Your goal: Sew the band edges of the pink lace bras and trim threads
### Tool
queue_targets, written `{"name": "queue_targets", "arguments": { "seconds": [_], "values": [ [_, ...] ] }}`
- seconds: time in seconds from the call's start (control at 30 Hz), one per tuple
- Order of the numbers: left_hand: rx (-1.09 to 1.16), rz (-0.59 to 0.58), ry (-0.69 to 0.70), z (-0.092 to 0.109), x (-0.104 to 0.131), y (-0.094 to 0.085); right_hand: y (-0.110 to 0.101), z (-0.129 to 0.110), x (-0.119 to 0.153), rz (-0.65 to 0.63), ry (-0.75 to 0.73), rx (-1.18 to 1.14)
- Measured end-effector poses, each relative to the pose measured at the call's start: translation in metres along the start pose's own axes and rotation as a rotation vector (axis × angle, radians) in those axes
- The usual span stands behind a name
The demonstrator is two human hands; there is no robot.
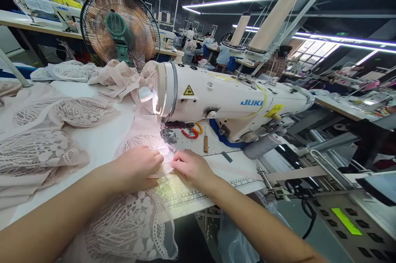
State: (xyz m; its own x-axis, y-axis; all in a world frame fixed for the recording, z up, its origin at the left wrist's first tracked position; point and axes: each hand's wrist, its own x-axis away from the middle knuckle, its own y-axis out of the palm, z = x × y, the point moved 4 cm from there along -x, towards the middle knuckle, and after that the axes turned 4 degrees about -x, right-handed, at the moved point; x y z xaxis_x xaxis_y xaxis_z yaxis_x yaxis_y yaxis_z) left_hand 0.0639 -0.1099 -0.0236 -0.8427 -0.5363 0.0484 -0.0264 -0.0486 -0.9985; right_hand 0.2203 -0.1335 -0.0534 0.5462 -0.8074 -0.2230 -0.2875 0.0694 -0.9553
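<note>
A pale pink lace fabric piece (136, 226) runs from under the sewing machine's needle over the table's front edge. My left hand (139, 168) is closed on the lace, its fingers bent just in front of the needle area. On the right of the same piece, my right hand (192, 170) pinches its edge with thumb and fingers. The white sewing machine (198, 94) stands over the work, its lamp lighting the fabric brightly. Glare and my fingers hide the exact spot under the presser foot (168, 136).
More lace pieces (40, 147) lie spread at the left. Red-and-yellow-handled scissors (193, 131) and a wooden-handled awl (206, 142) lie beneath the machine arm. A ruler strip (185, 199) marks the front edge. A fan (119, 28) stands behind; a control panel (346, 221) is at lower right.
</note>
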Motion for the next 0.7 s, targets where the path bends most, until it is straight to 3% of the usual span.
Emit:
{"name": "queue_targets", "arguments": {
  "seconds": [0.17,0.33,0.53,0.7],
  "values": [
    [-0.149,0.022,0.063,0.005,-0.004,0.009,0.010,0.003,0.008,0.070,-0.023,-0.037],
    [-0.108,0.048,0.130,-0.001,-0.006,0.014,0.014,0.002,0.003,0.078,0.043,0.008],
    [-0.014,0.129,0.106,-0.010,-0.010,0.015,0.014,-0.002,-0.007,0.007,0.161,0.076],
    [0.022,0.210,0.181,-0.017,-0.009,0.015,0.013,-0.007,-0.010,-0.069,0.226,0.130]
  ]
}}
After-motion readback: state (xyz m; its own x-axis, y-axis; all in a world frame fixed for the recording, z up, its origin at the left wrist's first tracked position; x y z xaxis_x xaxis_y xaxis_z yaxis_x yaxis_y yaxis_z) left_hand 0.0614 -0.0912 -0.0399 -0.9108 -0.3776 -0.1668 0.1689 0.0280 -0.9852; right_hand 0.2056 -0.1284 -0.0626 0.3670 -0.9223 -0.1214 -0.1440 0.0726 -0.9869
